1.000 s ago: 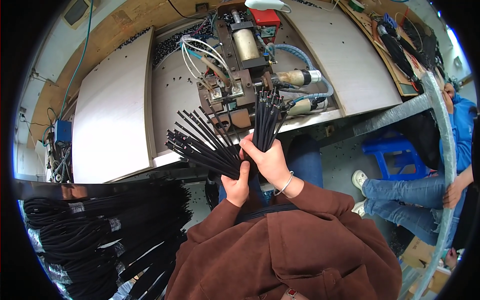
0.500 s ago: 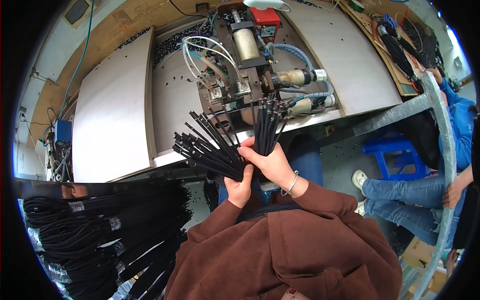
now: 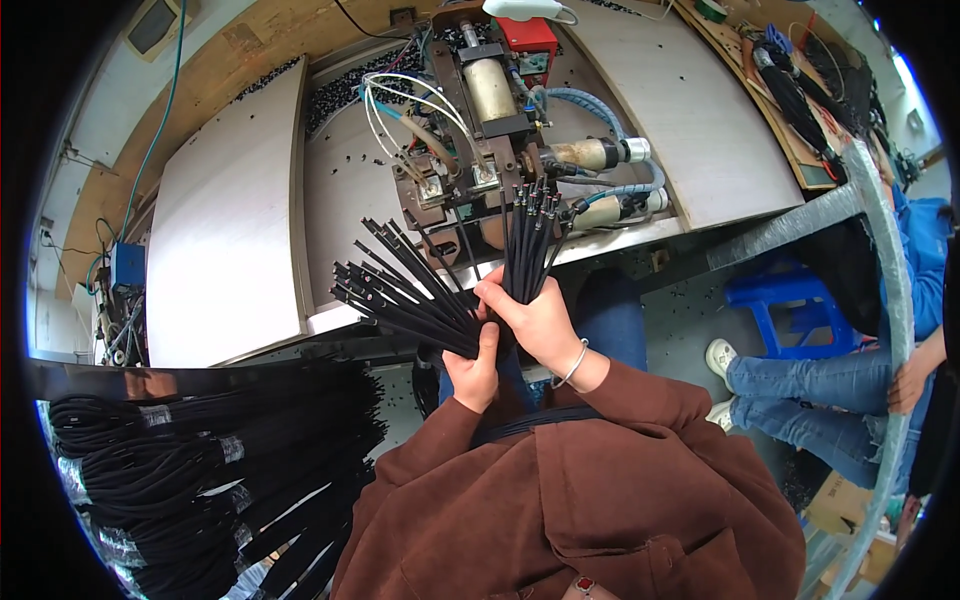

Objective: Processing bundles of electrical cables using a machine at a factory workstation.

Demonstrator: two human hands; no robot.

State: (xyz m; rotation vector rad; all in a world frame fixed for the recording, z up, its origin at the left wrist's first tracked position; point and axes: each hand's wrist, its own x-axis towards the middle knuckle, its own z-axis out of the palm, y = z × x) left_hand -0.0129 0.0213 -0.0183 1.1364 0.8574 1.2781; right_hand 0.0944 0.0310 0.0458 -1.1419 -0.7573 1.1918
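My left hand [image 3: 474, 372] is closed round a fanned bunch of black cords [image 3: 405, 285], whose cut-looking tips point up and to the left. In my right hand [image 3: 535, 325], also closed, is a second, more upright bunch of black cords [image 3: 530, 240]. The two hands almost touch, and a few single cords stand between the bunches. Just beyond the cord tips is a bench machine [image 3: 490, 100] with metal cylinders and hoses. Where the cords run below my fingers is mostly hidden.
Bundles of black cords [image 3: 130, 470] bound with clear tape lie at the lower left. Pale panels [image 3: 225, 220] flank the machine, with black scraps scattered behind. At the right are a metal frame bar [image 3: 885, 230], a blue stool [image 3: 790, 310] and a seated person in jeans [image 3: 810, 390].
The left bunch has swung slightly left and fanned out a bit wider. Both hands have shifted a little up and to the left, still gripping their cords.
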